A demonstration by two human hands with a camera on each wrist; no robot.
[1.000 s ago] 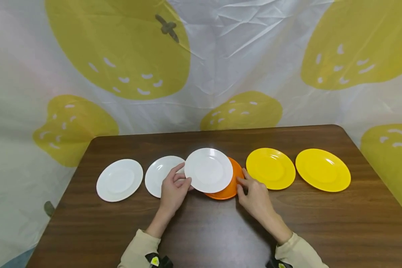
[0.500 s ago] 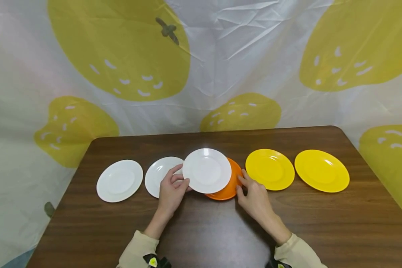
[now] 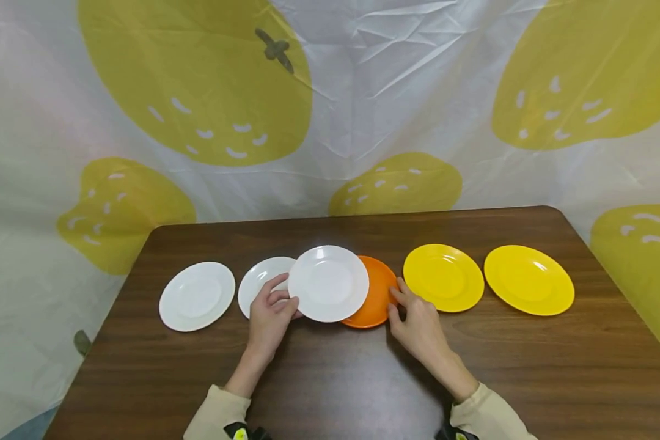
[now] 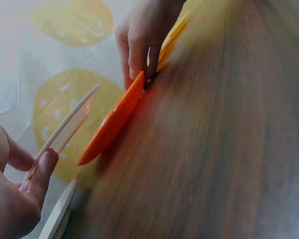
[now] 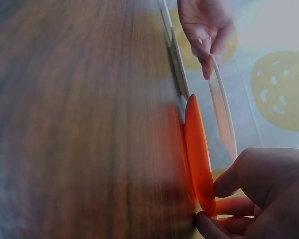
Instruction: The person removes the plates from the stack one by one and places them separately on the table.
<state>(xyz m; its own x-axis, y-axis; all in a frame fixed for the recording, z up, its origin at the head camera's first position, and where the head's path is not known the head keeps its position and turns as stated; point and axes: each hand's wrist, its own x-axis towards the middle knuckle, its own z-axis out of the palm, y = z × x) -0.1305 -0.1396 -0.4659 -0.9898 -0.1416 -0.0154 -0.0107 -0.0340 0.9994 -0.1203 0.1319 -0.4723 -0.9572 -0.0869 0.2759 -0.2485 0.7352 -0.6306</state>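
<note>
My left hand (image 3: 268, 321) pinches the left rim of a white plate (image 3: 329, 284), thumb on top and fingers beneath. In the left wrist view this white plate (image 4: 65, 127) is raised and tilted, with a gap between it and the orange plate (image 4: 114, 119). From the head, it overlaps the left part of the orange plate (image 3: 381, 293) and the edge of a second white plate (image 3: 261, 280). My right hand (image 3: 420, 322) grips the orange plate's right rim; the right wrist view shows thumb and fingers (image 5: 229, 181) on either side of its edge.
Another white plate (image 3: 197, 296) lies at the far left of the brown wooden table (image 3: 352, 379). Two yellow plates (image 3: 443, 278) lie to the right, the nearer one close by my right fingertips. A curtain printed with yellow fruit (image 3: 209, 79) hangs behind the table.
My left hand has drifted left and slightly toward me with the white plate, so more of the orange plate shows. My right hand stays on the orange rim.
</note>
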